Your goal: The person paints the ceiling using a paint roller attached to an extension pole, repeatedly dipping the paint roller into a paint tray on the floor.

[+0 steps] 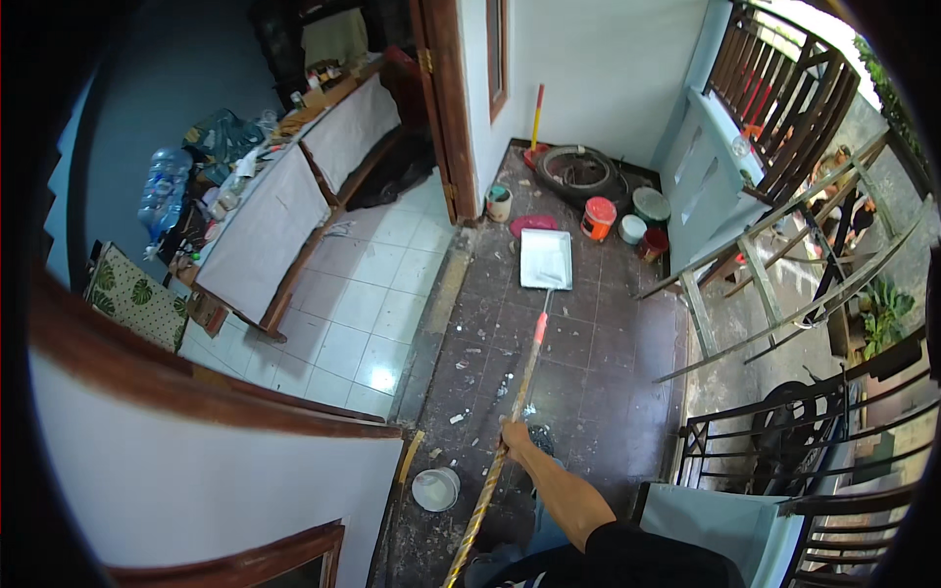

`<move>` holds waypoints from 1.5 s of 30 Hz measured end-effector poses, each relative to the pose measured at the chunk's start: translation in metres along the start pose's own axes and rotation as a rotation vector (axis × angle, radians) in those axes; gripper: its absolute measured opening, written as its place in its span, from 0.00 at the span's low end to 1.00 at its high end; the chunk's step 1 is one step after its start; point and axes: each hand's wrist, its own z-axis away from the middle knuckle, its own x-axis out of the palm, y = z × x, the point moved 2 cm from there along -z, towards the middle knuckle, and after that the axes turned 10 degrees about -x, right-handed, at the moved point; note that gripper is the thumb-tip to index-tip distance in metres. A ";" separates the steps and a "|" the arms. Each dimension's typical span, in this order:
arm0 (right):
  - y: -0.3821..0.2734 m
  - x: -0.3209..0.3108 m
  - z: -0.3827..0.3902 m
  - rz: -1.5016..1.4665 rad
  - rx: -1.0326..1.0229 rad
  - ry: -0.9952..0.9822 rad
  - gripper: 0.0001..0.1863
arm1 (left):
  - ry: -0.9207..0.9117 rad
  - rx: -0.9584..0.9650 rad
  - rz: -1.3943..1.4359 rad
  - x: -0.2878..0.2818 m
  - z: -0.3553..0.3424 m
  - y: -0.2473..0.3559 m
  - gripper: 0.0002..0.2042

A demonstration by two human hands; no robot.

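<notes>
My right hand [514,434] is closed around a long paint roller pole [522,392], striped yellow towards its lower end, with a pinkish-red grip [541,328] near the far end. The pole slants from the lower edge up to a white paint tray [530,257] on the dark tiled floor. At its far end the roller head lies in the tray among white paint; its outline is hard to make out. My left hand is out of view, and the pole's near end runs off the lower edge.
A white bucket [435,489] stands left of my feet. Behind the tray are an orange-red paint bucket [599,218], several other pots and a tyre [580,174]. A wooden ladder [760,279] leans at the right, near railings [814,431]. A doorway opens left onto white tiles [368,294].
</notes>
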 end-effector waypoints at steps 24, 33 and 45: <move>-0.181 -0.015 -0.246 0.398 0.067 -0.029 0.15 | -0.152 -0.230 -0.663 0.242 0.013 0.331 0.27; -0.186 -0.014 -0.227 0.267 0.028 0.020 0.18 | -0.109 -0.096 -0.708 0.217 0.008 0.317 0.25; -0.122 -0.031 -0.111 0.263 0.103 0.017 0.15 | -0.087 -0.067 -0.370 0.180 0.038 0.196 0.22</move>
